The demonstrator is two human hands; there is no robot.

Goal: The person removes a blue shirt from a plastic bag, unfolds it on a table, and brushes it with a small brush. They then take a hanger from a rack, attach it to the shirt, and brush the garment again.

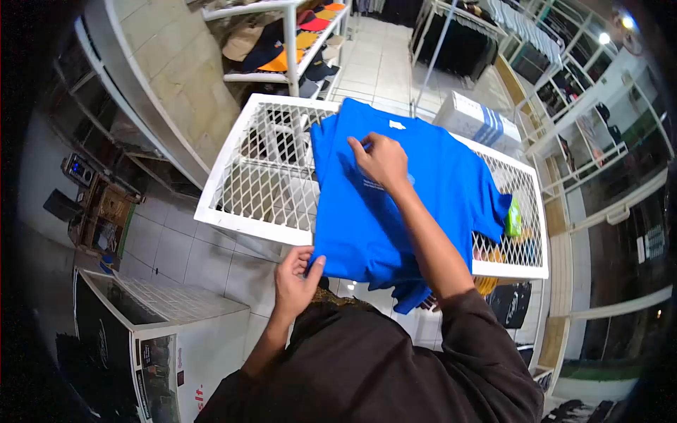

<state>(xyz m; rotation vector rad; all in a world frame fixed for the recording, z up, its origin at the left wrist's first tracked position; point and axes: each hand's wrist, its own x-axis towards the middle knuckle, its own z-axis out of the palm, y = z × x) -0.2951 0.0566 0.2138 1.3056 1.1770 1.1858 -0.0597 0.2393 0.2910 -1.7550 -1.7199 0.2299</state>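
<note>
A blue T-shirt (430, 183) lies spread on a white mesh-topped table (204, 213), its collar with a white label at the far side. Its left side is folded inward, and the near hem droops over the table's front edge. At the near left corner, my left hand (293, 280) is closed on the hem, thumb against the cloth. My right hand (384, 162) is over the upper chest of the shirt, fingers loosely curled and thumb apart from them, with nothing visible in it. Small print on the cloth is partly covered by my right hand and forearm.
A white box with blue stripes (476, 120) stands behind the table's far right edge. A bright green packet (513, 217) lies beside the right sleeve. Caps fill a white shelf (293, 49) beyond the table. A white cabinet (190, 331) stands at the near left.
</note>
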